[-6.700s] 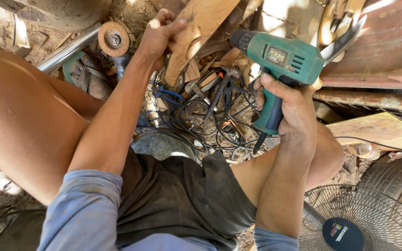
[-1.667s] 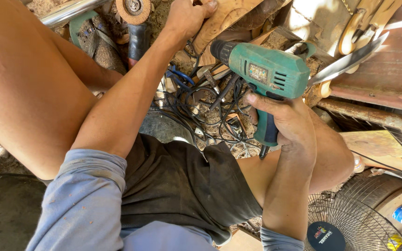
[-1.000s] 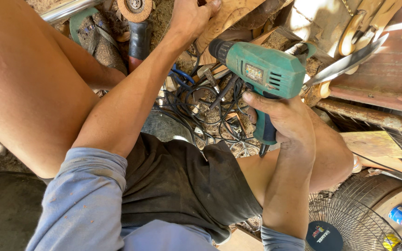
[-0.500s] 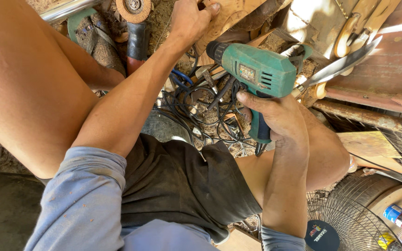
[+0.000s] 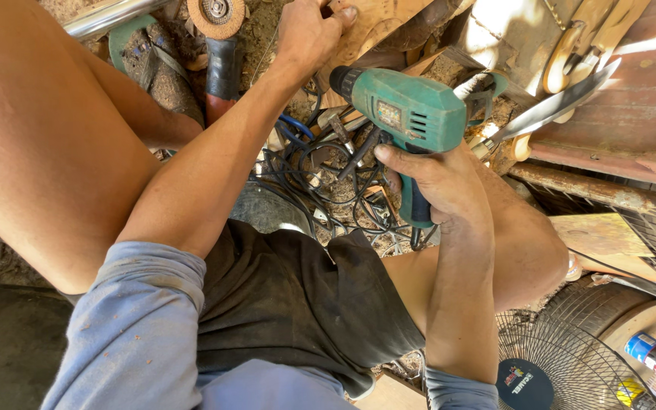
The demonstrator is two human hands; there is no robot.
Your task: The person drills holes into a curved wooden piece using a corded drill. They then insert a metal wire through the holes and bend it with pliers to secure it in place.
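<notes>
The right hand (image 5: 438, 178) holds the green drill (image 5: 408, 114) tight by its handle. The left hand (image 5: 309, 34) presses on a wood piece (image 5: 377, 26).

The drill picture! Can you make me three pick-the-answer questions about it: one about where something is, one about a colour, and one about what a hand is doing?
1. Where is the fan?
A. bottom right
B. top left
C. on the person's lap

2. What colour is the electric drill?
A. red
B. green
C. yellow

3. What is the right hand doing?
A. resting open on a knee
B. gripping the drill's handle
C. holding a spray can

Answers: 1 A, its wire grille fills that corner. 2 B, its body is green. 3 B, the fingers wrap the handle, while the left hand presses on the wooden piece.
</notes>
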